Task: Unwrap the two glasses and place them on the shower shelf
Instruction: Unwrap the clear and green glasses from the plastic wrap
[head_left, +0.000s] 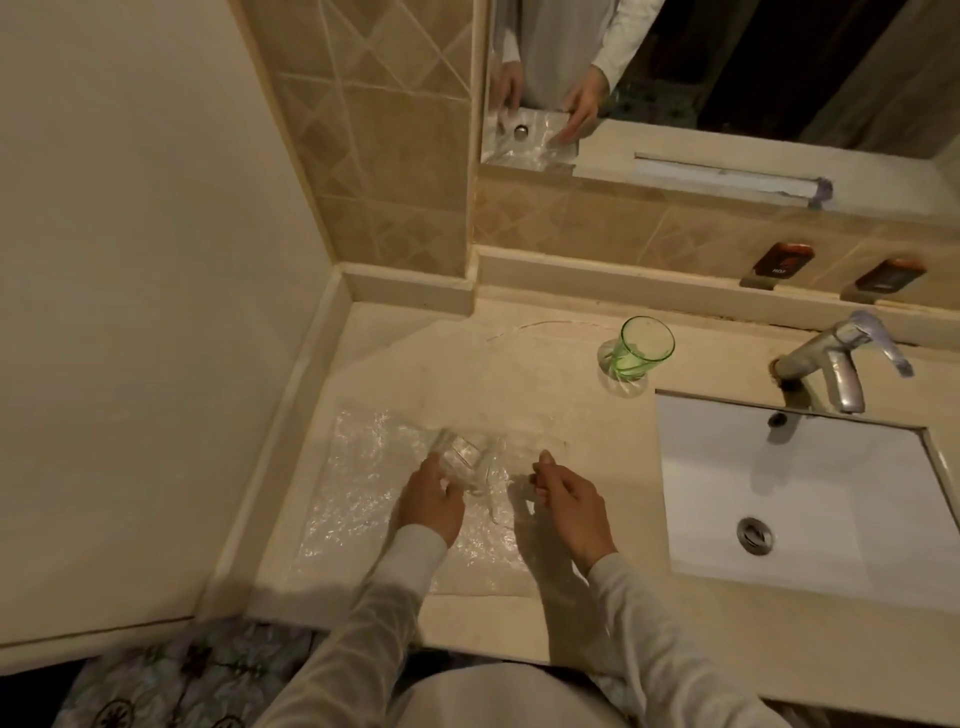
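A clear glass (464, 460) lies on a sheet of bubble wrap (358, 493) spread over the beige counter (467, 364). My left hand (430, 501) grips the clear glass from its near side. My right hand (569, 499) pinches a fold of the bubble wrap just right of the glass. A green glass (638, 349) stands upright and unwrapped farther back on the counter, near the wall ledge.
A white sink (800, 499) with a chrome tap (836, 364) fills the right side. A tiled wall and a mirror (727, 67) rise behind the counter. Two small dark holders (784, 260) sit on the ledge. A plain wall (130, 260) bounds the left.
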